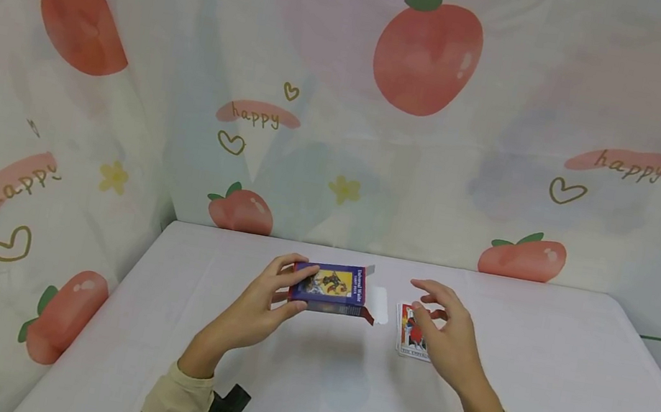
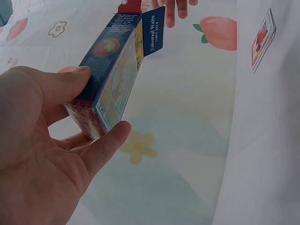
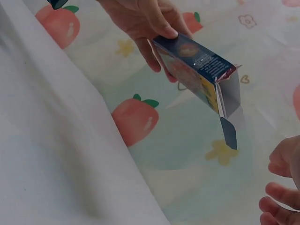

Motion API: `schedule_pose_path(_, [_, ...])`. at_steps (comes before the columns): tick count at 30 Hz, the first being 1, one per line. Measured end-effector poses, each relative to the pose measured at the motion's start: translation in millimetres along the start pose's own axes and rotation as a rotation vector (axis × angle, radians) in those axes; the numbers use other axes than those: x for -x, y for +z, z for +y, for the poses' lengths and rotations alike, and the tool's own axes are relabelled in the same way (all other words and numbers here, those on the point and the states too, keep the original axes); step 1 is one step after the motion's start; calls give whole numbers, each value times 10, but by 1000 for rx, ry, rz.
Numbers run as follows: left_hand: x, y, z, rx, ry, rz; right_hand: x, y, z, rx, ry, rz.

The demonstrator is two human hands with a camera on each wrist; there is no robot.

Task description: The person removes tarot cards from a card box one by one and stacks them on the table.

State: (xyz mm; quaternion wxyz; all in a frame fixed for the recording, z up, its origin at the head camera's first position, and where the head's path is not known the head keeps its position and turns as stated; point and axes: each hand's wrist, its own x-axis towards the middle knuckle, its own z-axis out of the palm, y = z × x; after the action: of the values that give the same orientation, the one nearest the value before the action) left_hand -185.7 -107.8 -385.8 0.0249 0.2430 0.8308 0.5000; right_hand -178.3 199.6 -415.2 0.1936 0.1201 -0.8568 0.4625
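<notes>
My left hand (image 1: 250, 309) grips a blue tarot deck box (image 1: 330, 289) above the table, thumb and fingers on opposite sides of its left end. The box lies roughly level, with its picture face up and its open end pointing right. In the right wrist view the box (image 3: 197, 70) shows pale inner walls, and its flap hangs out. To the right, a stack of tarot cards (image 1: 410, 330) rests on the table, face up. Over that stack hovers my right hand (image 1: 449, 339), fingers loosely bent and holding nothing, partly covering the cards.
A white cloth covers the table (image 1: 310, 407). Behind it and at the left hang pale curtains (image 1: 321, 183) printed with fruit, hearts and flowers. Black straps (image 1: 229, 404) sit at both wrists beside beige sleeves (image 1: 176, 402).
</notes>
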Motion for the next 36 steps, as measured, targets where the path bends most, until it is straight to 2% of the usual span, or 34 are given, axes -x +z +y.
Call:
schedule_pose_path(7, [-6, 7, -20, 2, 18, -11, 20, 33, -114, -31, -6, -17])
schedule_pose_path(18, [-15, 26, -15, 0, 21, -24, 80, 100, -285, -41, 39, -88])
schedule_pose_path(29, [-12, 50, -8, -3, 18, -35, 112, 154, -345, -21, 3, -116])
schedule_pose_path(36, [2, 44, -1, 1, 24, -39, 117, 183, -321, -32, -61, -150])
